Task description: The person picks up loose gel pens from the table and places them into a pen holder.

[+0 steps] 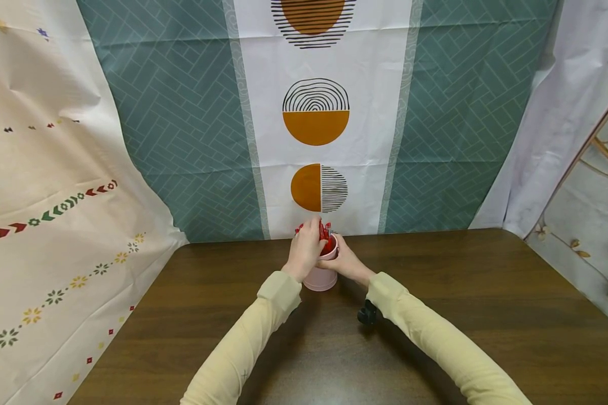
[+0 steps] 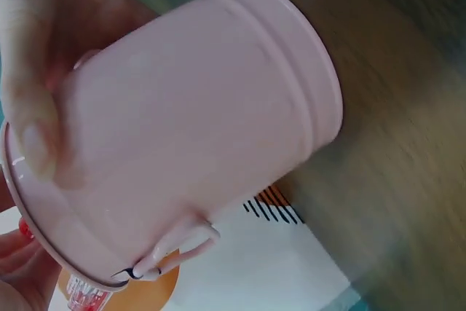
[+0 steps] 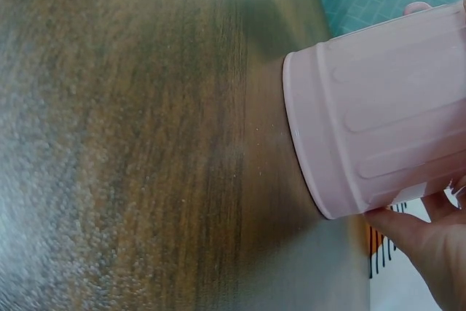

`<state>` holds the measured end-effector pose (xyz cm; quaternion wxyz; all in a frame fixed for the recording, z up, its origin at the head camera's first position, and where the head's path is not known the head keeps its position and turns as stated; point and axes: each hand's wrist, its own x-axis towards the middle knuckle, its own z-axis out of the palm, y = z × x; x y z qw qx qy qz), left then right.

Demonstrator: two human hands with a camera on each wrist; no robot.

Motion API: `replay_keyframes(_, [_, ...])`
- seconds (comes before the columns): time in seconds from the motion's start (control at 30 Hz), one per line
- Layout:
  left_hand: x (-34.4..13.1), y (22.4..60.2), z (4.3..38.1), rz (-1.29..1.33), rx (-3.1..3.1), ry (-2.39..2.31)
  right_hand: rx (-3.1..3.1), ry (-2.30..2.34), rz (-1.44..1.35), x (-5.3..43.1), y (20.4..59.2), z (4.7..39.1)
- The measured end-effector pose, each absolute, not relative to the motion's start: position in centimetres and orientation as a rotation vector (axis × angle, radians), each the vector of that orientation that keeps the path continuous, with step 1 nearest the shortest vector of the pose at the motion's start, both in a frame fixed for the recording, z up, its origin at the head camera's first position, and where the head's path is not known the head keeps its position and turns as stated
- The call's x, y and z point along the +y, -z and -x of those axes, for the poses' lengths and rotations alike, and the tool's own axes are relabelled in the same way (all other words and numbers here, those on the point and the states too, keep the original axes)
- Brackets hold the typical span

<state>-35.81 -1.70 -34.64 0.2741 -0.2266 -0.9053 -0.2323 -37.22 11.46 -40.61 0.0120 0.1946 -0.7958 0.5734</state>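
Note:
A pink metal bucket (image 1: 320, 279) with a small side handle (image 2: 182, 245) stands upright on the table. Glossy red-wrapped packets (image 1: 327, 232) stick out above its rim. My left hand (image 1: 305, 250) grips some of these at the bucket's mouth; part of the bunch is hidden behind its fingers. My right hand (image 1: 348, 261) holds the bucket from the right, with the thumb laid across the outside just below the rim. In the right wrist view, the right hand (image 3: 429, 253) touches the bucket's side (image 3: 408, 107). What lies deeper inside is hidden.
The brown wooden table (image 1: 223, 315) reaches to a hanging cloth (image 1: 329, 135) of green and white panels close behind the bucket. Patterned cloths hang at the left (image 1: 56, 253) and right (image 1: 582, 225). A dark device (image 1: 367, 313) sits under the right cuff.

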Motion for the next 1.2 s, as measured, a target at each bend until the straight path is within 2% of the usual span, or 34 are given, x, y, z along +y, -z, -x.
replay_keyframes(0.43, [-1.87, 34.25, 35.95, 0.630, -2.313, 0.190, -2.505, -1.777, -0.582, 11.51, 40.55, 37.39])
replay_keyframes(1.2, [-2.45, 34.77, 36.65, 0.512, -2.527, 0.224, -2.504, -1.798, -0.576, 11.32, 40.68, 37.22])
